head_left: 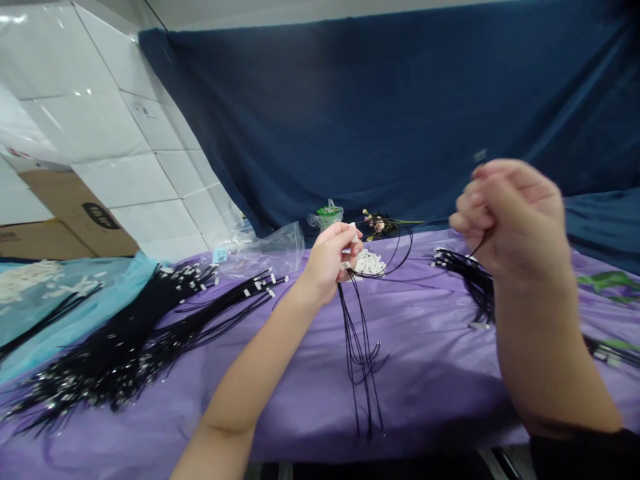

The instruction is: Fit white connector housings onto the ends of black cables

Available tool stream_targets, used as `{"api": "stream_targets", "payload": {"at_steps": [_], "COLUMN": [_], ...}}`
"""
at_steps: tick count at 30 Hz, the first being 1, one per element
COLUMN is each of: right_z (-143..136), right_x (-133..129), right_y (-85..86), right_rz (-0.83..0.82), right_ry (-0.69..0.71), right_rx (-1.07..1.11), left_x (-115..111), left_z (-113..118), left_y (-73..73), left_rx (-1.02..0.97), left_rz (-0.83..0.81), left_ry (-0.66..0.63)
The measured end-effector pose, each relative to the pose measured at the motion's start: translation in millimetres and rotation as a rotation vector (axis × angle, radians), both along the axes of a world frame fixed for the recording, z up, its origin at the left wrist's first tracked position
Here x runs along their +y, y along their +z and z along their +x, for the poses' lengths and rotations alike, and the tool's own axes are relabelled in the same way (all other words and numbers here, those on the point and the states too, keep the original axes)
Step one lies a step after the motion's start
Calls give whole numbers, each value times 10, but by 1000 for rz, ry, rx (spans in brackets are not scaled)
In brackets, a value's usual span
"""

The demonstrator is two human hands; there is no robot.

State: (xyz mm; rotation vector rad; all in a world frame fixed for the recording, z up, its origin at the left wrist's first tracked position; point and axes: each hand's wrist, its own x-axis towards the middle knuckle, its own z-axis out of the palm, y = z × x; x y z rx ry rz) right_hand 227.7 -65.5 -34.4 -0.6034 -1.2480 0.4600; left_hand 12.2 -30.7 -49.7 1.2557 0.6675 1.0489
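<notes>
My left hand (330, 257) is closed around a small bunch of thin black cords (357, 333), which hang down over the purple cloth with their loose ends spread. White plastic pieces show at its fingertips and beneath its fingers. From this hand a loop of black cord (411, 243) bows out to the right. My right hand (513, 210) is raised at the right, fingers closed on a black cord (481, 244) that shows below them. A small blurred tip (480, 157) sticks up above that hand. Behind my left hand lies a pile of small white pieces (369, 263).
Large bundles of black cords (110, 340) with white ends lie at the left, and another bundle (470, 277) lies by my right wrist. A clear plastic bag (270, 252), artificial flowers (380, 223) and a cardboard box (75, 213) stand behind. A dark blue curtain (375, 113) hangs at the back.
</notes>
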Motion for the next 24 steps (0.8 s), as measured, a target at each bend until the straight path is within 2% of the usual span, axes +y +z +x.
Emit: {"api": "stream_targets", "payload": {"at_steps": [1, 3, 6, 9, 12, 20, 24], "right_z": [-108, -302, -491, -563, -574, -546, -513], "right_x": [-44, -111, -157, -160, -160, -179, -181], "right_y": [-31, -94, -165, -199, -207, -195, -185], "right_rz": [-19, -91, -53, 9, 31, -35, 10], "right_ry": [19, -32, -291, -470, -498, -448, -481], "right_rx": [-99, -356, -599, -681, -686, -672, -719], "left_x": [-13, -43, -92, -135, -162, -147, -120], "left_z": [9, 24, 38, 46, 50, 35, 20], "left_y": [-7, -16, -16, -13, -14, -23, -33], "left_rx": [8, 24, 36, 31, 14, 49, 90], "left_rz": [22, 61, 105, 144, 185, 263, 291], "left_ry": [-9, -22, -36, -60, -76, -84, -91]}}
